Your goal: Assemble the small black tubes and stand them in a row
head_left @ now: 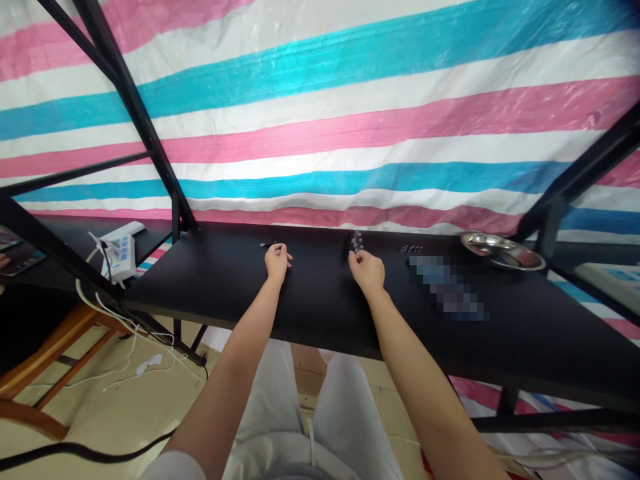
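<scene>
My left hand (278, 261) is over the black table, its thumb and fingers drawn together. A short thin rod (265, 245), silvery at one end and dark at the other, shows just beyond those fingertips; whether they hold it I cannot tell. My right hand (368, 271) is closed in a pinch at the near end of a cluster of small, clear-grey pieces (357, 239). A dark shape stands beside the cluster on its left. What sits between the right fingertips is hidden. Several tiny pale pieces (411, 249) lie in a group to the right of this hand.
A shiny round metal dish (530, 260) stands at the table's back right, near a black frame post. A blurred-out flat item (447, 288) lies before it. On the left are a white power strip (121, 255), loose cables and a wooden chair (55, 347). Striped sheeting hangs behind.
</scene>
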A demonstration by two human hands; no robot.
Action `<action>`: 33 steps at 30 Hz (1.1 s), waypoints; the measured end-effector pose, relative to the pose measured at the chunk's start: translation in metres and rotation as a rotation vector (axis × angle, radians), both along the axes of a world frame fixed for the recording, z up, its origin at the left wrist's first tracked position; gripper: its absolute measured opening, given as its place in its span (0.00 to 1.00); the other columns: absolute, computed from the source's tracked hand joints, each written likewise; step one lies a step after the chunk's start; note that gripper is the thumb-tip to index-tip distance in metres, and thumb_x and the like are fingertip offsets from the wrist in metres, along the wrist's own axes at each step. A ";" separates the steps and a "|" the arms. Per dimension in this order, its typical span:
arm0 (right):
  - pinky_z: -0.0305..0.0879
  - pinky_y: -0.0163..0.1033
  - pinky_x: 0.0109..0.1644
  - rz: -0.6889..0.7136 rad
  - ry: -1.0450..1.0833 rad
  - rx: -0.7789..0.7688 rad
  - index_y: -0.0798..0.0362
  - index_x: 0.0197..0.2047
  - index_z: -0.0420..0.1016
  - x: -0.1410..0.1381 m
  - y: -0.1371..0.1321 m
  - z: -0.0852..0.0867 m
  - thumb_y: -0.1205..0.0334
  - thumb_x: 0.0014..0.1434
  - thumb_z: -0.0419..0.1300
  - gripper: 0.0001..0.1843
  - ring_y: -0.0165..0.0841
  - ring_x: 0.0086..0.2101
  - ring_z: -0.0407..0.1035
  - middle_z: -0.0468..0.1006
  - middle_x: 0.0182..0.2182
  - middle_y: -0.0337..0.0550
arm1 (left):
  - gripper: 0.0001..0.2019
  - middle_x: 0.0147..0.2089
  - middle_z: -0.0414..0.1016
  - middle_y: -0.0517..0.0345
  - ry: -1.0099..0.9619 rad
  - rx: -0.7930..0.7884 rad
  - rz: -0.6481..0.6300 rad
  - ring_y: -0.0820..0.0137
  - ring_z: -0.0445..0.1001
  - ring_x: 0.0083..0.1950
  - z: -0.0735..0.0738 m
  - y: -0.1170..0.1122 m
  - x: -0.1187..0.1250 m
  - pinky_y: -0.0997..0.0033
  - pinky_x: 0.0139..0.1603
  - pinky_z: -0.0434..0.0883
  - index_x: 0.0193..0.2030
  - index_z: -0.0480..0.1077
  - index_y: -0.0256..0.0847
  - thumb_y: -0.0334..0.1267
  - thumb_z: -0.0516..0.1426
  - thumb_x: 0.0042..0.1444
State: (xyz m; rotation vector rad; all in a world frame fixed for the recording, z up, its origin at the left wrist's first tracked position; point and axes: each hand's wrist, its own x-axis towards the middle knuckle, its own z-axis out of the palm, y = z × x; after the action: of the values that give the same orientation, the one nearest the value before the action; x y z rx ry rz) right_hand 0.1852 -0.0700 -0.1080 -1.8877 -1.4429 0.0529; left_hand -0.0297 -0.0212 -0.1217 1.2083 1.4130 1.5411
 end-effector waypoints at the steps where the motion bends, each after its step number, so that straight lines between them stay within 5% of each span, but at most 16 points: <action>1: 0.45 0.35 0.27 0.012 0.003 0.017 0.52 0.18 0.64 0.000 0.000 0.000 0.54 0.55 0.52 0.17 0.29 0.21 0.56 0.65 0.16 0.39 | 0.08 0.18 0.67 0.65 -0.020 -0.002 0.002 0.80 0.60 0.12 0.001 -0.001 0.001 0.80 0.15 0.57 0.37 0.67 0.35 0.38 0.52 0.55; 7: 0.52 0.35 0.29 0.251 0.059 0.177 0.52 0.20 0.63 -0.008 -0.002 -0.001 0.50 0.56 0.50 0.19 0.28 0.20 0.57 0.64 0.17 0.37 | 0.09 0.24 0.69 0.62 -0.153 -0.050 -0.109 0.83 0.59 0.13 0.011 -0.010 0.007 0.80 0.14 0.53 0.36 0.70 0.34 0.37 0.56 0.51; 13: 0.62 0.36 0.33 0.604 0.339 0.154 0.54 0.46 0.66 -0.034 -0.001 -0.007 0.47 0.58 0.48 0.21 0.28 0.25 0.64 0.73 0.34 0.44 | 0.12 0.28 0.73 0.56 -0.139 -0.071 -0.488 0.81 0.64 0.16 0.018 -0.025 0.021 0.80 0.14 0.53 0.38 0.70 0.34 0.41 0.58 0.49; 17: 0.61 0.36 0.31 0.682 0.414 0.125 0.54 0.39 0.69 -0.040 0.002 -0.011 0.47 0.58 0.46 0.20 0.29 0.23 0.63 0.69 0.24 0.39 | 0.15 0.31 0.74 0.54 0.014 -0.054 -0.609 0.79 0.66 0.18 0.020 -0.026 0.028 0.79 0.16 0.57 0.40 0.69 0.35 0.44 0.56 0.52; 19: 0.60 0.35 0.30 0.640 0.426 0.161 0.54 0.37 0.70 -0.039 0.003 -0.011 0.47 0.58 0.47 0.20 0.29 0.24 0.63 0.67 0.22 0.38 | 0.14 0.33 0.74 0.52 0.185 0.020 -0.563 0.76 0.69 0.23 0.024 -0.013 0.022 0.76 0.23 0.64 0.42 0.69 0.36 0.43 0.55 0.53; 21: 0.60 0.35 0.29 0.594 0.432 0.170 0.54 0.38 0.70 -0.037 0.002 -0.008 0.48 0.58 0.47 0.20 0.29 0.24 0.62 0.67 0.22 0.38 | 0.13 0.39 0.74 0.49 0.424 0.160 -0.353 0.70 0.73 0.35 0.030 0.011 0.006 0.69 0.38 0.69 0.43 0.69 0.36 0.39 0.57 0.51; 24: 0.60 0.36 0.30 0.568 0.390 0.144 0.55 0.39 0.70 -0.036 0.000 -0.003 0.49 0.58 0.47 0.20 0.30 0.24 0.64 0.69 0.23 0.40 | 0.19 0.55 0.66 0.43 0.813 0.160 -0.100 0.57 0.64 0.56 0.037 0.054 -0.030 0.57 0.54 0.62 0.50 0.66 0.38 0.32 0.57 0.48; 28: 0.63 0.37 0.34 0.608 0.290 0.126 0.53 0.41 0.71 -0.037 -0.001 0.001 0.51 0.59 0.47 0.18 0.33 0.29 0.68 0.73 0.28 0.43 | 0.22 0.60 0.61 0.42 1.133 -0.133 -0.181 0.53 0.56 0.62 0.034 0.097 -0.066 0.49 0.58 0.57 0.53 0.63 0.39 0.29 0.54 0.49; 33: 0.64 0.38 0.39 0.617 0.233 0.156 0.52 0.42 0.71 -0.037 0.002 0.001 0.54 0.60 0.47 0.16 0.35 0.35 0.70 0.75 0.35 0.46 | 0.12 0.51 0.68 0.39 1.172 -0.111 -0.191 0.54 0.65 0.55 0.026 0.113 -0.073 0.55 0.56 0.60 0.42 0.69 0.35 0.29 0.54 0.49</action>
State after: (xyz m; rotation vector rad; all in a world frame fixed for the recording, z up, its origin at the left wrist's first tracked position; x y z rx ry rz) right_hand 0.1486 -0.0675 -0.1070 -1.2107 -1.7501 0.4261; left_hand -0.1027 0.0918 -0.0953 2.2466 1.9180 0.5266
